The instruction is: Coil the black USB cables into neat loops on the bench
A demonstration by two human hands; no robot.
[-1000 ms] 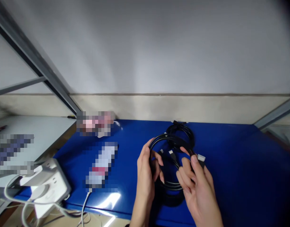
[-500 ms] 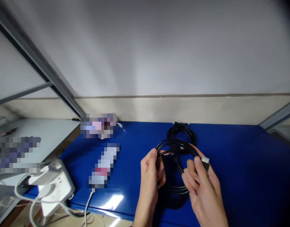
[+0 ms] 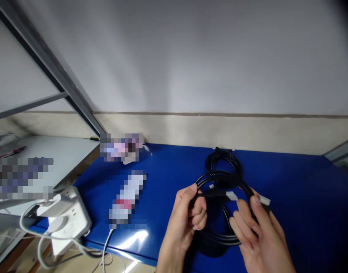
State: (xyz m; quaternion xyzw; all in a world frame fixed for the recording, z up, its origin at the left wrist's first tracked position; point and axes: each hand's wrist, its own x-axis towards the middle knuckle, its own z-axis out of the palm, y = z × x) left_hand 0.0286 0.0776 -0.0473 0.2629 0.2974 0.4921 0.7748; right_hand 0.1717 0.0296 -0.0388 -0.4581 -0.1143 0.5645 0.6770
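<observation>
A coiled black cable (image 3: 222, 173) is held up between both hands over the blue tabletop (image 3: 174, 167). My left hand (image 3: 188, 210) is closed on the left side of the loop. One connector (image 3: 232, 195) with a pale metal end points right from near the left fingers. My right hand (image 3: 259, 223) grips the coil's right side, and another connector (image 3: 265, 200) with a light tip sticks out beyond the thumb. Behind the held coil lies a second coiled black cable (image 3: 209, 163). Below the hands, more black cable loops (image 3: 219, 238) show, partly hidden by the fingers.
At left stand a white power strip (image 3: 77, 212) with plugs and cords, and a blurred flat device (image 3: 128, 197) on a white cable (image 3: 107, 242). A blurred item (image 3: 122, 148) sits near the back. Grey metal posts (image 3: 77, 91) and a wall (image 3: 191, 57) border the table.
Both hands have moved slightly right in view with the coil. A connector now extends plainly rightward from the left fingers, between the hands. The view has shifted a little.
</observation>
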